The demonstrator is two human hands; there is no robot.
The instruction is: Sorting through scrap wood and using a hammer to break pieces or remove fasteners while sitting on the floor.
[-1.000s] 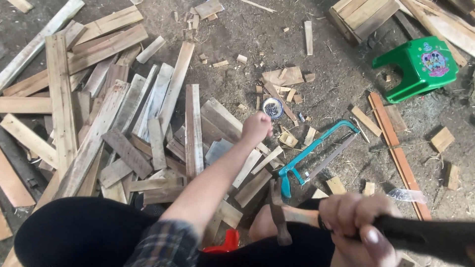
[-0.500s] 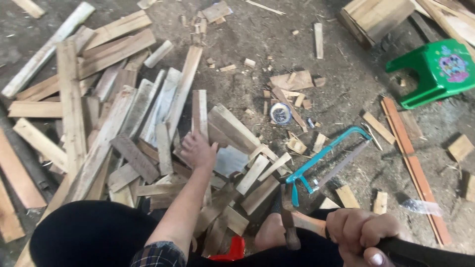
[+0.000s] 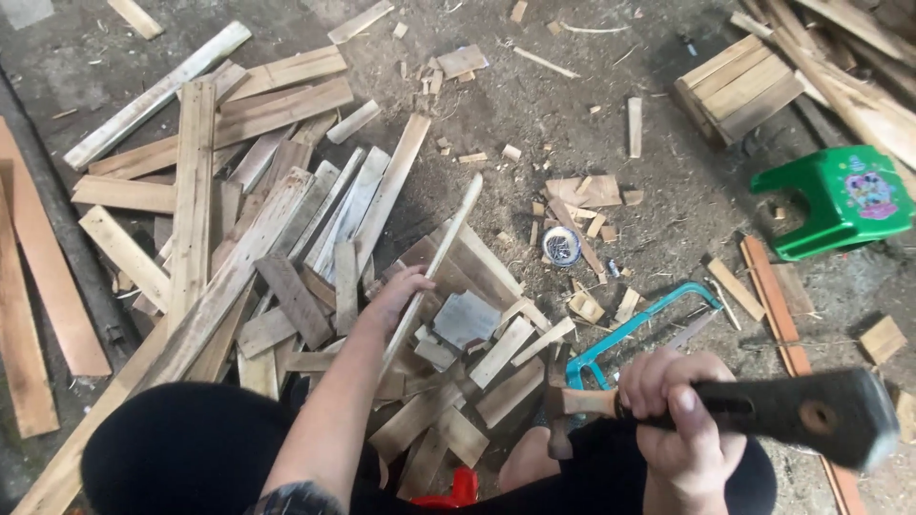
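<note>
Meanwhile left fingers (image 3: 412, 278) curl around a slat (image 3: 431, 271); right fingers (image 3: 668, 401) clamp a hammer (image 3: 763, 412).

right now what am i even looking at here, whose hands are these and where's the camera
The camera sits on a person's head and looks down at their own knees and two bare hands. There is no machine.

The left hand closes its grip on a long thin wooden slat, tilted up out of a pile of wood offcuts spread over a dirt floor.

The right hand, close to the camera, holds a hammer by its dark handle.

Also on the ground: a teal hacksaw, a small round tin, a green plastic stool and a small wooden crate.
</note>
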